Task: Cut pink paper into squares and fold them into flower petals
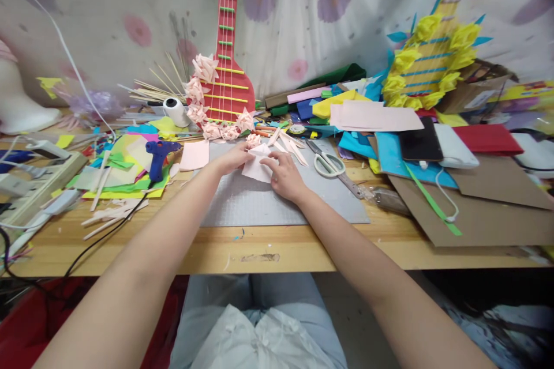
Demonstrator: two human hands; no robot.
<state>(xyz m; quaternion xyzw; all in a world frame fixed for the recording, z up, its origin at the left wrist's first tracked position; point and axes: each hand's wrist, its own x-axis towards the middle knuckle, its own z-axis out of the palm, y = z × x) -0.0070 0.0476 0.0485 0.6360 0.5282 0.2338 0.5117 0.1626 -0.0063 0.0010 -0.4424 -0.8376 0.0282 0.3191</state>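
A pale pink sheet of paper, partly folded at its top edge, is between my two hands above the grey cutting mat. My left hand grips the paper's upper left side, its fingertips partly hidden. From the other side, my right hand has its curled fingers and thumb closed on the right edge. Just beyond the paper lies a pink paper rose. Scissors rest on the mat to the right of my right hand. To the left sits a small stack of pink paper squares.
A red paper guitar with pink roses stands behind the mat. A blue glue gun lies at left near a power strip. At right are a black phone, cardboard sheets and a yellow paper guitar.
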